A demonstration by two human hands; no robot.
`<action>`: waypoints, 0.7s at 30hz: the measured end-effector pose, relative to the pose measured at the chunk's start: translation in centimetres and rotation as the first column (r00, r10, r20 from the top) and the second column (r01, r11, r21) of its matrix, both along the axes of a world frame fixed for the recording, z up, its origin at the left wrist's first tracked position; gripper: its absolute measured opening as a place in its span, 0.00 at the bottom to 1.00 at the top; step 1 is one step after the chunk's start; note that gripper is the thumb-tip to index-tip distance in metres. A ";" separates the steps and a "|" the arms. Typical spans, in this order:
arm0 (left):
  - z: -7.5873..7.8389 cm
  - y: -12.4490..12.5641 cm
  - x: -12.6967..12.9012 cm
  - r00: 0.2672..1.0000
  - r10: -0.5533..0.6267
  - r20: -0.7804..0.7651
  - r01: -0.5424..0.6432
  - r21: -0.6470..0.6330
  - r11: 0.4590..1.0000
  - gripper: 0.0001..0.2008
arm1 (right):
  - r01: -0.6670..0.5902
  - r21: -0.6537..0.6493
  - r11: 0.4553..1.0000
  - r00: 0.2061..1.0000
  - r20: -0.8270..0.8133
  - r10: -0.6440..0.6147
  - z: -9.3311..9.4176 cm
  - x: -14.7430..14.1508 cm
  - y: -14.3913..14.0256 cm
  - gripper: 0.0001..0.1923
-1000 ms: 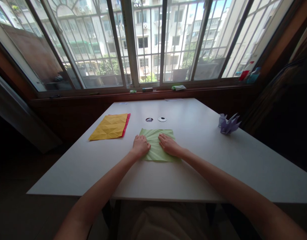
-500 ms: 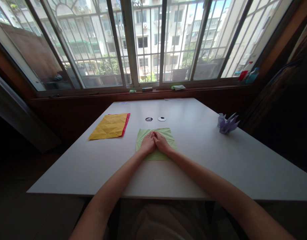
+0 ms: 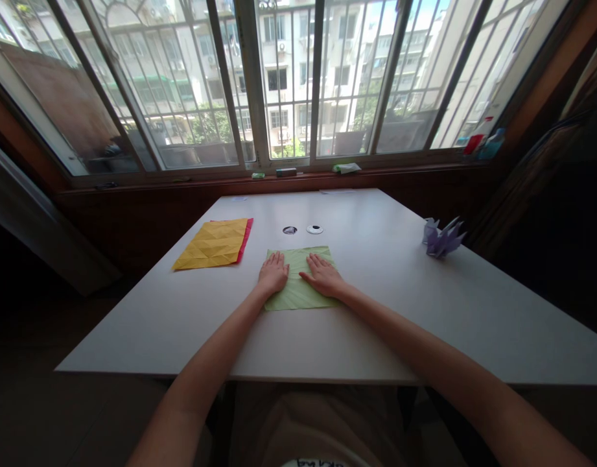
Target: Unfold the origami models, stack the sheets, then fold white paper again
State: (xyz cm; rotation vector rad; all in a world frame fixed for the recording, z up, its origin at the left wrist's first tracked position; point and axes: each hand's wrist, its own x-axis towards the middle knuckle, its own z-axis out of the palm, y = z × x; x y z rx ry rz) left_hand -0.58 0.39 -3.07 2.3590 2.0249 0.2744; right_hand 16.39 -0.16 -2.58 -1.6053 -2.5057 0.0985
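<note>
**Hands spread apart, flat on the green sheet**

Half a second ago both hands were pressed together at the middle of the green creased paper; now they've slid outward. Left hand sits palm-down on the sheet's left edge, right hand palm-down on its right half, fingers extended, nothing gripped. Reads as a smoothing/flattening stroke from centre to sides. The sheet lies flat on the white tabletop, near-centre, just in front of the person.

Hard to make out:
- Crease pattern under the palms is covered; only faint radiating folds show between and below the hands.
- The two small round items beyond the sheet: can't tell what they are.
- Yellow folded sheet covers a red one; only a strip shows.
- Purple folded-paper figure at right: shape unclear.
</note>
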 end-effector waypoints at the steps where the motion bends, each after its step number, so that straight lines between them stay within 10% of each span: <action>1: 0.0 0.0 -0.5 1.000 0.017 -0.002 -0.017 -0.002 1.000 0.27 | 0.018 -0.006 1.000 1.000 0.000 -0.018 0.0 0.1 0.0 0.39; 16: 1.3 -0.8 -1.3 0.997 0.058 -0.051 -0.054 0.076 0.996 0.27 | 0.079 -0.044 0.996 0.997 0.028 -0.078 0.8 3.2 1.5 0.40; 21: 3.3 -1.8 -0.9 0.987 0.093 -0.131 -0.064 0.214 0.975 0.23 | 0.064 0.195 0.979 0.997 -0.052 -0.055 1.8 3.0 2.2 0.28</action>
